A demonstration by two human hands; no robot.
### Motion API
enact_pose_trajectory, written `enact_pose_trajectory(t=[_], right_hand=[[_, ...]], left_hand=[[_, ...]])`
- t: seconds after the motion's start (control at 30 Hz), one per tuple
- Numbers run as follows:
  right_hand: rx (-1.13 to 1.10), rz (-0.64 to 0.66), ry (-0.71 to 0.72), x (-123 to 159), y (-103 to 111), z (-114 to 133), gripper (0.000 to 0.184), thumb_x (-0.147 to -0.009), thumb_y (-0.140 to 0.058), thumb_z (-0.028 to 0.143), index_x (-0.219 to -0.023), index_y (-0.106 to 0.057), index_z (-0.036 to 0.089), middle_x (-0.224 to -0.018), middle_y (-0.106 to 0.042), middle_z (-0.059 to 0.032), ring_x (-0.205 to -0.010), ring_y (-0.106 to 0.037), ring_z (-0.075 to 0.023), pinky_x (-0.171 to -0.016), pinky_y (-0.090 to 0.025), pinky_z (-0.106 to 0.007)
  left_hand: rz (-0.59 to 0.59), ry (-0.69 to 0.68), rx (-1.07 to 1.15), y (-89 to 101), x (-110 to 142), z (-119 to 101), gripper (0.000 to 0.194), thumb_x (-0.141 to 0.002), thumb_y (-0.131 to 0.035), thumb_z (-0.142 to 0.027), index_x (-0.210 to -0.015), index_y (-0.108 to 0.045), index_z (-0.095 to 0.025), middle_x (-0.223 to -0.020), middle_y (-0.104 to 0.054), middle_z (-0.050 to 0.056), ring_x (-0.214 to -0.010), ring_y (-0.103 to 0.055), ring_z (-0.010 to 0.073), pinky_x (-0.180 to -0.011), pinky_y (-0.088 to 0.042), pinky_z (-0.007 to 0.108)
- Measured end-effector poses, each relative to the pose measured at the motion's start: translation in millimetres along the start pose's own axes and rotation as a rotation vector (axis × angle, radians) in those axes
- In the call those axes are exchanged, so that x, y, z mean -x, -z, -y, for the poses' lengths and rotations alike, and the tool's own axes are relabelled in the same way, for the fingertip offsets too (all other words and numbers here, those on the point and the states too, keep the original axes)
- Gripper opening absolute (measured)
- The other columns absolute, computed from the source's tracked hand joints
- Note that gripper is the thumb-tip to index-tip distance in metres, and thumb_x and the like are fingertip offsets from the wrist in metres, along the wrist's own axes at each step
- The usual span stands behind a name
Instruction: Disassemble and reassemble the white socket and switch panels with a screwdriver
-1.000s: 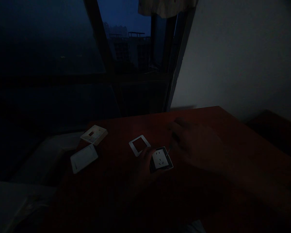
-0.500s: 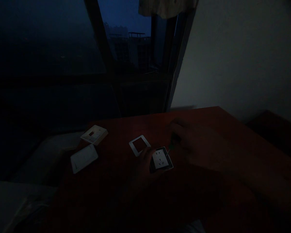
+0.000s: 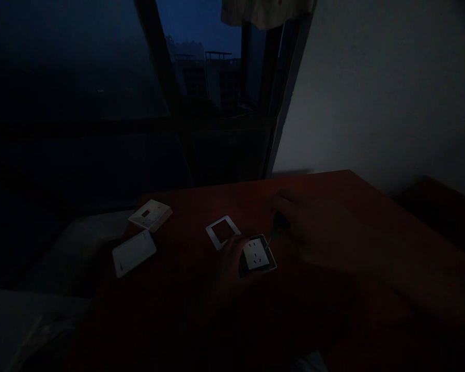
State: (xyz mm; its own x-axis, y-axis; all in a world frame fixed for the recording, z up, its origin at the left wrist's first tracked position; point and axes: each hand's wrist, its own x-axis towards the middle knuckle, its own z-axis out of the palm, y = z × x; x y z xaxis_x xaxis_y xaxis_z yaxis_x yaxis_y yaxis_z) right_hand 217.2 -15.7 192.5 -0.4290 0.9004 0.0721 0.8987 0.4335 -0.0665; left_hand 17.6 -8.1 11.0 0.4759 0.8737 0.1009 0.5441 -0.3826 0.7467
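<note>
A wall socket [image 3: 256,254] with a white slotted face and a dark surround lies on the reddish table. My left hand [image 3: 231,261] grips it from the left, fingers at the far edge and thumb at the near edge. In my right hand [image 3: 294,219] is a screwdriver [image 3: 272,234] with a green and dark handle, held tilted. Its tip meets the right side of the socket, beside the white face. Just behind my left fingers lies a white square frame [image 3: 216,234]. The room is very dark, so finger details are faint.
At the table's left edge sit a pale box-like piece with a cut-out [image 3: 152,216] and a flat white rectangular item [image 3: 135,253]. Behind the red table [image 3: 313,183] are a dark window [image 3: 209,103] and a pale wall [image 3: 372,93].
My right hand has shifted its fingers slightly around the screwdriver handle. The socket, my left hand and the loose pieces stay practically in place.
</note>
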Motion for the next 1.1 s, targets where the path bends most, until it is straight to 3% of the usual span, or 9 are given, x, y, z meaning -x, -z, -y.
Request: enact_pose_trajectory(t=[0.2,0.3,0.53,0.63,0.73,0.83,0.93,1.03,1.1], right_hand=[[0.023,-0.014,-0.018,0,2,-1,0.019,-0.086,-0.050,0.024,-0.102,-0.058,0.021,-0.089,-0.066,-0.0040,-0.069,-0.060,-0.0168,-0.054,-0.029,-0.026],[0.064,-0.023,-0.027,-2,1,2,0.016,-0.089,-0.050,0.031,-0.096,-0.061,0.023,-0.084,-0.067,-0.0037,-0.066,-0.060,-0.0168,-0.051,-0.026,-0.026],[0.172,-0.108,-0.100,-6,-7,4,0.029,-0.090,-0.048,0.046,-0.083,-0.061,0.021,-0.072,-0.067,-0.0038,-0.053,-0.058,-0.0159,-0.046,-0.017,-0.028],[0.088,-0.117,-0.077,-5,-6,-7,0.025,-0.089,-0.051,0.043,-0.083,-0.061,0.021,-0.073,-0.067,-0.0032,-0.055,-0.058,-0.0158,-0.047,-0.023,-0.027],[-0.149,-0.170,-0.120,-1,-15,-33,0.023,-0.087,-0.055,0.041,-0.083,-0.063,0.020,-0.073,-0.068,-0.0034,-0.061,-0.061,-0.0165,-0.053,-0.034,-0.026],[-0.512,-0.348,-0.446,5,-48,-68,0.031,-0.082,-0.059,0.050,-0.080,-0.064,0.019,-0.067,-0.067,-0.0023,-0.058,-0.060,-0.0157,-0.053,-0.039,-0.025],[-1.184,-0.395,-0.752,14,-102,-87,0.027,-0.074,-0.068,0.046,-0.078,-0.063,0.019,-0.069,-0.066,-0.0021,-0.062,-0.060,-0.0154,-0.056,-0.044,-0.024],[-1.376,-0.308,-0.822,21,-153,-84,0.029,-0.081,-0.055,0.044,-0.092,-0.064,0.019,-0.077,-0.070,-0.0071,-0.057,-0.061,-0.0172,-0.050,-0.046,-0.027],[-1.449,-0.266,-0.822,24,-174,-76,0.033,-0.084,-0.048,0.044,-0.097,-0.065,0.018,-0.083,-0.072,-0.0095,-0.054,-0.059,-0.0166,-0.045,-0.044,-0.027]], left_hand=[[-0.004,-0.020,0.001,-0.2,0,0,0.072,-0.074,-0.073,-0.041,-0.136,-0.040,-0.028,-0.141,-0.040,0.008,-0.128,-0.041,0.0301,-0.104,-0.037,0.044],[0.009,-0.021,0.010,0.4,0,0,0.071,-0.074,-0.073,-0.040,-0.136,-0.040,-0.027,-0.140,-0.040,0.008,-0.126,-0.042,0.0299,-0.103,-0.039,0.044],[0.007,-0.015,-0.011,1.3,-1,-2,0.071,-0.073,-0.073,-0.039,-0.135,-0.040,-0.027,-0.141,-0.039,0.009,-0.126,-0.041,0.0316,-0.103,-0.037,0.047],[0.006,-0.027,-0.013,0.6,0,-2,0.073,-0.075,-0.073,-0.039,-0.138,-0.038,-0.029,-0.141,-0.040,0.008,-0.125,-0.043,0.0306,-0.102,-0.039,0.045],[0.019,-0.016,-0.033,-0.4,1,0,0.075,-0.075,-0.073,-0.040,-0.139,-0.037,-0.029,-0.144,-0.037,0.008,-0.129,-0.040,0.0311,-0.105,-0.037,0.046],[0.056,-0.009,-0.067,3.9,2,0,0.082,-0.073,-0.074,-0.044,-0.142,-0.034,-0.026,-0.148,-0.032,0.011,-0.133,-0.034,0.0325,-0.108,-0.034,0.047],[0.051,-0.016,-0.132,19.3,1,-3,0.078,-0.075,-0.073,-0.043,-0.141,-0.035,-0.024,-0.148,-0.031,0.011,-0.134,-0.034,0.0304,-0.108,-0.035,0.046],[-0.002,0.010,-0.296,44.2,6,2,0.053,-0.084,-0.064,-0.034,-0.134,-0.045,-0.026,-0.141,-0.042,0.008,-0.129,-0.042,0.0279,-0.105,-0.038,0.045],[-0.027,0.063,-0.425,61.8,14,13,0.037,-0.089,-0.055,-0.032,-0.126,-0.053,-0.024,-0.132,-0.051,0.008,-0.121,-0.050,0.0276,-0.100,-0.043,0.045]])
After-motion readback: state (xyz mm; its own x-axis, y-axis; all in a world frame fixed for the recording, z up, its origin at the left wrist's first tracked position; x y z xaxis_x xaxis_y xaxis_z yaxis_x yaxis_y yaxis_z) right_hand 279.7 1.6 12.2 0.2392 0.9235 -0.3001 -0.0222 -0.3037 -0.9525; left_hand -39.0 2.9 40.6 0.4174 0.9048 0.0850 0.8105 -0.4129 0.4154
